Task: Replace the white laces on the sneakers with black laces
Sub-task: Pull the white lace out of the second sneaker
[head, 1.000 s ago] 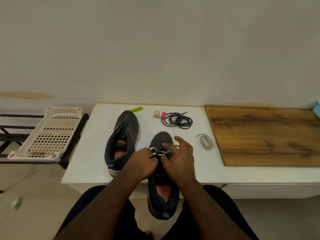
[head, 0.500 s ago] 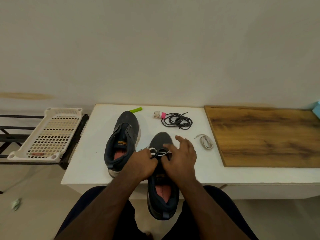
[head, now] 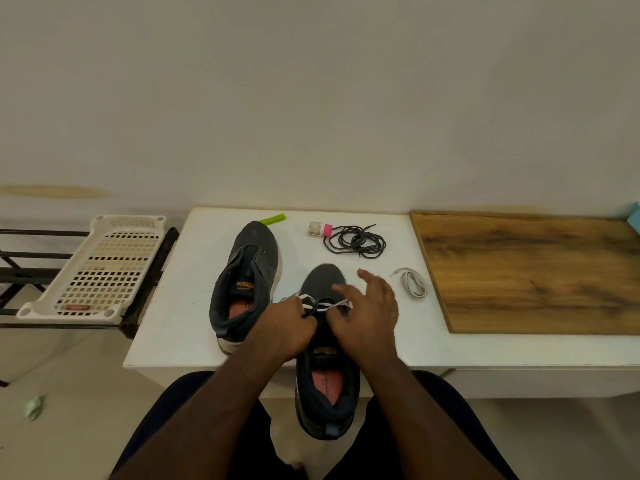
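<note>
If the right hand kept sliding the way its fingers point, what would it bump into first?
Probably the black laces. The right hand points its fingers up and slightly left across the white table, though depth is hard to judge.

On my white tabletop [head: 166, 327] a wooden board [head: 533, 271] lies to the right. At the far edge sit a green stick [head: 272, 219] and a pink-capped vial [head: 319, 229]. A perforated tray [head: 104, 268] rests on a black rack [head: 20, 271] to my left, and crumpled paper [head: 34, 407] lies on the floor.
</note>
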Motion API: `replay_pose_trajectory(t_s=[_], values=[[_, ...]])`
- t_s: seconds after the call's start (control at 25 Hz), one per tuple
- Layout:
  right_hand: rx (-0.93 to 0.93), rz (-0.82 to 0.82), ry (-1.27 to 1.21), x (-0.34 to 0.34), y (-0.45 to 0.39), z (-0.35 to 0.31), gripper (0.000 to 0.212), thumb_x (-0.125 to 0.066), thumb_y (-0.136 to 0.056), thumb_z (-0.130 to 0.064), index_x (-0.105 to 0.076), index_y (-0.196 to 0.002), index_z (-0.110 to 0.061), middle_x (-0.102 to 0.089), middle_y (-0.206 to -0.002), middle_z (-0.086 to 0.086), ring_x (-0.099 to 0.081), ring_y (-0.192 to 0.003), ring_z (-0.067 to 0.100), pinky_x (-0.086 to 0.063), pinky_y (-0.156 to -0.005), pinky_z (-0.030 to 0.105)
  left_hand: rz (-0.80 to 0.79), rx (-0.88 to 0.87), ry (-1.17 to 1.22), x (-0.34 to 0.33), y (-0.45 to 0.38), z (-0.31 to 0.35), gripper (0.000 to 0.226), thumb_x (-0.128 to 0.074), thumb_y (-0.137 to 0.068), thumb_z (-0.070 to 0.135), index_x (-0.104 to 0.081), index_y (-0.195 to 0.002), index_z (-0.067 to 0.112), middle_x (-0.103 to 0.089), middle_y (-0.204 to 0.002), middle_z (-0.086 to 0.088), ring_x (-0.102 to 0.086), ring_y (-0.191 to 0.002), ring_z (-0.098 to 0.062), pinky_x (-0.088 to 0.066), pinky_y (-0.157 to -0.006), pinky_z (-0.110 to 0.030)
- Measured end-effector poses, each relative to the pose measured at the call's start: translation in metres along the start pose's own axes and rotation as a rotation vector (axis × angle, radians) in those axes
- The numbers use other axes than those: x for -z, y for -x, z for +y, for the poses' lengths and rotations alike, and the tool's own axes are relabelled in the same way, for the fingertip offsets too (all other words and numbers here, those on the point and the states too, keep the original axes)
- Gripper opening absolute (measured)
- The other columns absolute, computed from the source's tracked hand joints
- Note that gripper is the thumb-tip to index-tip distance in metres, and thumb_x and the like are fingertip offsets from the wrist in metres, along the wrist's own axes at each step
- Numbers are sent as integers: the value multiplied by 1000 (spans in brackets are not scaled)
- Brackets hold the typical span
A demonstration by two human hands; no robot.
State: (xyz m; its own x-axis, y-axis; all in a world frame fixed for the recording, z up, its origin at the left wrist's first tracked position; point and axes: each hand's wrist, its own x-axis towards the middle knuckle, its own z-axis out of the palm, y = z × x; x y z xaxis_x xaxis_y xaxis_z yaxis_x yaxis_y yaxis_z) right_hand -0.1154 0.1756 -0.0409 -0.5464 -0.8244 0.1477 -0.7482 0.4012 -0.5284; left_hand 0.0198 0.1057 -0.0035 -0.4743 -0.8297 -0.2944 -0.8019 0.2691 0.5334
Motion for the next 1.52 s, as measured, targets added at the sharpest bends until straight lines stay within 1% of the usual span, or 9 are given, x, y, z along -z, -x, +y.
replay_pose_trajectory(t_s=[0.12,0.28,0.44,0.64,0.72,0.92,1.2,1.36,1.52], values=[[23,-146,124,-7,3,-8,27,-60,-85,-45,-74,-107,-37,-39,-154,-2,-19,-149,30,-19,-118,55,5,-16,-8,1,3,3,23,-50,-94,26,-43,-73,21,-52,-74,2,-47,-65,-8,-30,-52,-22],[48,-19,109,-8,0,-3,21,-58,-88,-33,-75,-96,-24,-56,-137,3,-35,-141,31,-29,-113,52,15,-12,-17,3,4,6,25,-50,-95,25,-42,-71,20,-50,-71,3,-45,-62,-7,-28,-51,-20],[63,-186,94,-9,0,-4,26,-61,-89,-35,-73,-112,-31,-40,-155,1,-12,-152,29,-14,-122,53,19,-21,-21,2,4,5,25,-51,-93,25,-43,-71,21,-50,-71,3,-45,-63,-7,-29,-52,-21],[24,66,-66,-7,-2,-1,15,-64,-87,-21,-78,-92,-15,-62,-123,5,-47,-127,25,-39,-108,43,15,-3,-34,0,1,3,21,-50,-95,28,-45,-76,20,-50,-73,3,-46,-64,-7,-30,-52,-21],[-50,142,-131,-1,-4,5,16,-65,-88,-21,-76,-98,-15,-60,-126,4,-45,-127,21,-40,-105,37,16,-3,-40,0,0,2,21,-50,-94,28,-43,-75,21,-50,-73,3,-46,-65,-7,-30,-53,-21],[45,-163,12,-6,0,-4,30,-65,-86,-33,-74,-115,-31,-43,-151,0,-23,-144,27,-26,-118,45,18,-31,-29,0,2,3,22,-51,-93,26,-44,-73,22,-51,-73,3,-47,-64,-7,-30,-51,-22],[-79,124,-105,0,-4,4,18,-63,-87,-22,-74,-101,-17,-59,-125,4,-45,-124,22,-39,-97,32,26,-23,-32,-3,0,-2,14,-50,-93,29,-47,-82,20,-52,-75,3,-47,-66,-7,-30,-53,-22],[54,-54,-40,-6,0,-4,27,-67,-81,-31,-76,-106,-29,-51,-142,1,-34,-136,25,-36,-110,43,34,-29,-28,-4,-1,-1,18,-51,-92,29,-44,-76,22,-51,-75,4,-47,-66,-7,-30,-53,-22],[7,-84,-13,-8,-1,-6,18,-62,-88,-28,-76,-98,-24,-57,-128,1,-39,-126,19,-36,-106,36,24,-13,-22,-5,-2,-2,17,-51,-92,31,-46,-79,21,-53,-77,2,-48,-67,-8,-33,-54,-23]])
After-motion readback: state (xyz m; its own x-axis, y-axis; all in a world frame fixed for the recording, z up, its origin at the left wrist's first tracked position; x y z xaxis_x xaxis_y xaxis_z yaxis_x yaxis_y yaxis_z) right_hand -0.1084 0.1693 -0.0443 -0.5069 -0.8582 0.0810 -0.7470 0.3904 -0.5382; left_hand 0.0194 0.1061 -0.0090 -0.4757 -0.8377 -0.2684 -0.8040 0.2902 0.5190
